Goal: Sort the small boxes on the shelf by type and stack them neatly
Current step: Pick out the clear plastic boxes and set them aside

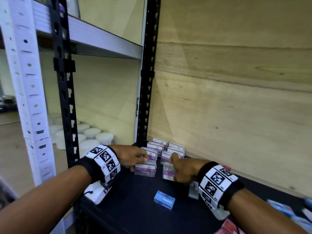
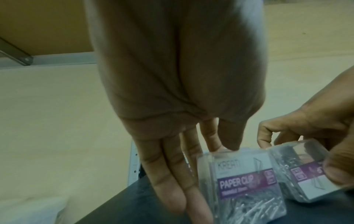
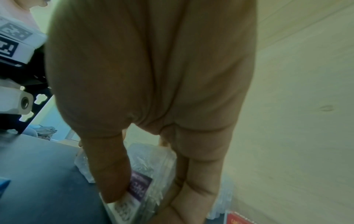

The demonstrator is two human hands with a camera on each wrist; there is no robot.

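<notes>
Left hand (image 1: 131,157) grip pinches left clip box (image 1: 146,169); right hand (image 1: 184,168) grip clasps right clip box (image 1: 168,173).

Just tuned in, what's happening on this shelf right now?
A person is sorting boxes on the shelf. The left hand holds the left paper clip box, the right hand grips the right paper clip box beside it, both in front of the paper clip rows at the back. A blue staples box lies alone nearer the front.

Left hand (image 2: 182,98) on paper-clip box (image 2: 243,181)
</notes>
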